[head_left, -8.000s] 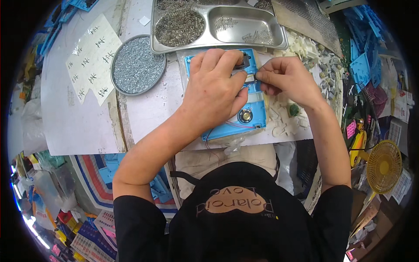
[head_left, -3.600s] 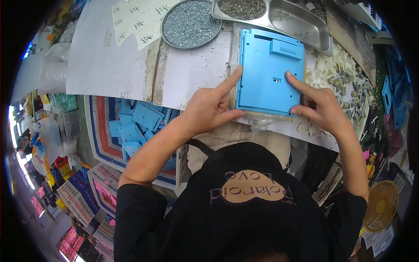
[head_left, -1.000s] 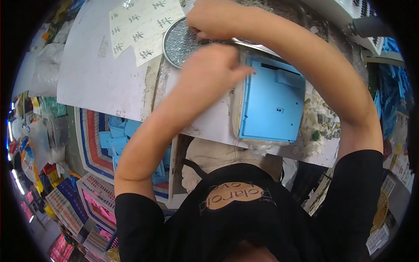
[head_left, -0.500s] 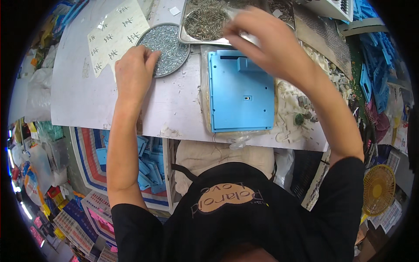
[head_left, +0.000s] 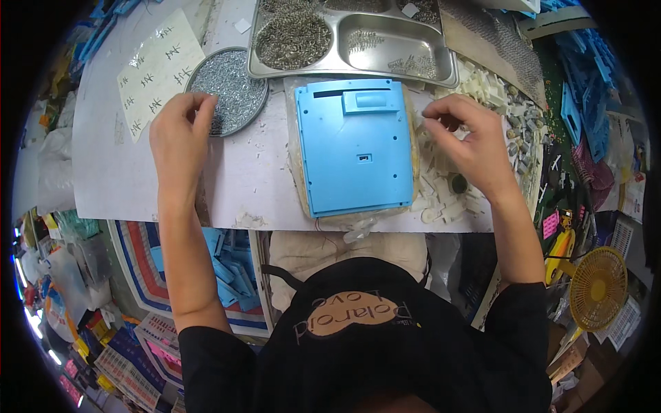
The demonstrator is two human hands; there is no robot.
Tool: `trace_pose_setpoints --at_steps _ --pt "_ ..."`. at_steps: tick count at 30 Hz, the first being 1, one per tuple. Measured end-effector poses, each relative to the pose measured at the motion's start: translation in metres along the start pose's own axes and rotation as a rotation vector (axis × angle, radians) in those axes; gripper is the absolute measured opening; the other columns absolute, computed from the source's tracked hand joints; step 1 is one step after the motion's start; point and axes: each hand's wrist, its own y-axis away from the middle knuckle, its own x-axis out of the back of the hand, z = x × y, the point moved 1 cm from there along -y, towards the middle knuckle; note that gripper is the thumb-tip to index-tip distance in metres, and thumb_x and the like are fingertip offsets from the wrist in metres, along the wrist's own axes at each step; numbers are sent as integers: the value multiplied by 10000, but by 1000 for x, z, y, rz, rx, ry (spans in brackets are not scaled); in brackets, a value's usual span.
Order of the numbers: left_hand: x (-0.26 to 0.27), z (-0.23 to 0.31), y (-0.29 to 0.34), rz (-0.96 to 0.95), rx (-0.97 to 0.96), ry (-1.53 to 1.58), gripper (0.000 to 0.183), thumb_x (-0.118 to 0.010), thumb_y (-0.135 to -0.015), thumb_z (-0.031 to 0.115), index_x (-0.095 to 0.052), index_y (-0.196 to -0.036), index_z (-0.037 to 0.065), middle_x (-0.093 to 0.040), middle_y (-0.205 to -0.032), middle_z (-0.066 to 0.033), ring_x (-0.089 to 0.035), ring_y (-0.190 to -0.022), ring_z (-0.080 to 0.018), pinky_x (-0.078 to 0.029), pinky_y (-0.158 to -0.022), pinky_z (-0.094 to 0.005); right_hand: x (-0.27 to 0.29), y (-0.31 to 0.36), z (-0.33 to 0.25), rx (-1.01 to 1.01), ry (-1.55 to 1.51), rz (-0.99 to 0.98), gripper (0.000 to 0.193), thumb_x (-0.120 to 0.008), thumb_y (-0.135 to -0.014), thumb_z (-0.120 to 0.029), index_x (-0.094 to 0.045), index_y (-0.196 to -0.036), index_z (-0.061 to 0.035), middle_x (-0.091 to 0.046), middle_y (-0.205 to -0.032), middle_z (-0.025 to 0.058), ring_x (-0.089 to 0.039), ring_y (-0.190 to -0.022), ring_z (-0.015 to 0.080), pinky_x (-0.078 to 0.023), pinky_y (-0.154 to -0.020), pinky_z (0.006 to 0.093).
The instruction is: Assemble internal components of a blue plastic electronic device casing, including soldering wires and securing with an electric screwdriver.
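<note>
My left hand (head_left: 180, 141) is at the near-left rim of a round dish (head_left: 264, 110) full of small silvery screws (head_left: 231, 82). Its thumb and index finger are pinched together, and anything between them is too small to make out. A light-blue plastic housing (head_left: 344, 182) with a raised block near its far edge and a small slot in the middle lies on a plastic-wrapped pad (head_left: 299, 165) before me. Just right of the housing hovers my right hand (head_left: 475, 141), fingers curled and thumb near the index fingertip. Whatever it may hold cannot be made out.
Behind the housing stands a metal compartment tray (head_left: 330, 72) with small springs (head_left: 292, 41). White plastic parts (head_left: 447, 196) are heaped at the right. A handwritten sheet (head_left: 162, 69) lies left of the dish. Blue parts (head_left: 234, 268) fill a bin below; a yellow fan (head_left: 597, 289) stands lower right.
My right hand has come back from the metal tray to the right side of the housing. The left hand stays by the screw dish. The whole view has shifted slightly.
</note>
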Motion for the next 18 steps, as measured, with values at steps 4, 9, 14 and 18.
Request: trace_pose_setpoints --at_steps 4,9,14,18 --pt "-1 36 25 -40 -94 191 154 -753 -889 134 -682 -865 0 -666 -789 -124 -631 -702 -283 -493 -699 -394 -11 -6 -7 52 72 -12 162 -777 -838 -172 -723 -904 -35 -702 -835 80 -652 -720 228 -522 -669 343" --pt "-9 77 55 -118 -378 248 105 -721 -882 65 -621 -874 33 -603 -820 -95 -591 -757 -279 -438 -729 -396 -26 -9 -9 194 245 72 127 -761 -832 -164 -692 -835 -58 -688 -793 73 -656 -728 285 -523 -663 398" --pt "-19 103 65 -224 -481 324 121 -716 -849 31 -617 -915 47 -618 -867 -76 -597 -819 -274 -416 -792 -374 -32 -6 -17 72 248 82 123 -755 -823 -151 -663 -800 -74 -676 -762 61 -657 -753 288 -520 -644 415" --pt "-25 110 70 -232 -508 328 140 -734 -826 33 -625 -909 61 -628 -872 -54 -608 -825 -255 -410 -794 -369 -39 -2 -21 208 357 155 115 -753 -805 -130 -649 -783 -85 -656 -755 49 -649 -751 268 -512 -621 409"
